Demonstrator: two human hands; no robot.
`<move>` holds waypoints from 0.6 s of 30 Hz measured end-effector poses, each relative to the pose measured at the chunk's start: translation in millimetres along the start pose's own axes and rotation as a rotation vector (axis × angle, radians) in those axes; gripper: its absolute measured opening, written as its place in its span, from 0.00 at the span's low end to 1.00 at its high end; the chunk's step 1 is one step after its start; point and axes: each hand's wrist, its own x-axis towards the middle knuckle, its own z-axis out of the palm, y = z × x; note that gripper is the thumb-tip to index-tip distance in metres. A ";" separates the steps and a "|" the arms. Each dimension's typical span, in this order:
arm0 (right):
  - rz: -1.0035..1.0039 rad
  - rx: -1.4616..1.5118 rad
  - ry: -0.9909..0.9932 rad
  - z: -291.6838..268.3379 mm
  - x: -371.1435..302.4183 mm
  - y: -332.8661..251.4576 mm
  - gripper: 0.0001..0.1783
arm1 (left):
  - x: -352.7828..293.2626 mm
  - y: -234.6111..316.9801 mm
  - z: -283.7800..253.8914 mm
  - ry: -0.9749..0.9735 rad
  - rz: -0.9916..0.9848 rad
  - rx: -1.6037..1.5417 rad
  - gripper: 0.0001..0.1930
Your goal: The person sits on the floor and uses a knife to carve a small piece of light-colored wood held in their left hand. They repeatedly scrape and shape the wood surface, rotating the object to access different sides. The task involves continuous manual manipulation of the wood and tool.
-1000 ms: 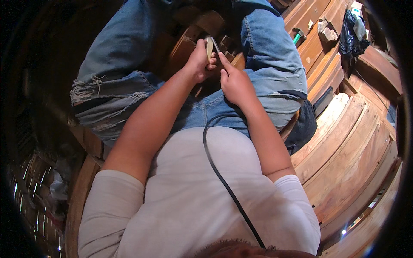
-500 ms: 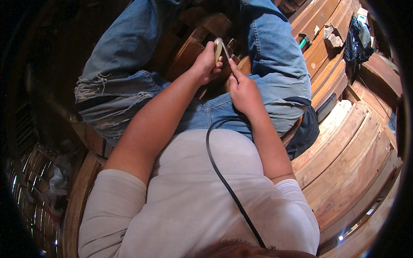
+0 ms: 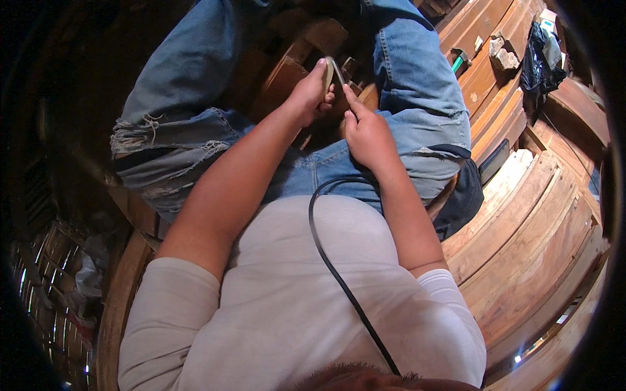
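Between my knees, my left hand (image 3: 311,99) is closed around a pale, flat, rounded piece (image 3: 328,75), its thumb pressed along the upper end. I cannot make out what the piece is made of. My right hand (image 3: 369,134) grips a slim metal tool (image 3: 338,73) with the index finger stretched along it. The tool's far end meets the top of the pale piece. Its handle is hidden inside my right fist, so its exact kind does not show.
A black cable (image 3: 339,280) runs down my shirt. On the wooden boards (image 3: 521,241) at right lie a green-handled hammer (image 3: 459,62), a rough chunk (image 3: 504,54) and a black plastic bag (image 3: 538,68). Wood pieces (image 3: 287,75) sit below my hands.
Both hands have shifted very slightly left. The metal tool's end has moved a little along the top of the pale piece, which stays gripped in my left hand.
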 end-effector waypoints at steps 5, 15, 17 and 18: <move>0.023 -0.010 0.026 5.0 -0.7 -1.9 0.31 | -2.8 0.8 4.7 0.052 0.016 0.003 0.31; -0.038 0.062 0.115 12.2 8.4 5.6 0.29 | 4.1 -2.0 -2.6 -0.018 0.034 -0.050 0.28; 0.003 0.059 0.071 7.8 -6.1 4.0 0.29 | -1.8 -0.7 -0.4 -0.050 -0.011 -0.064 0.29; 0.027 0.058 0.047 6.3 -9.7 4.1 0.30 | -4.5 1.1 1.9 -0.024 -0.002 -0.058 0.29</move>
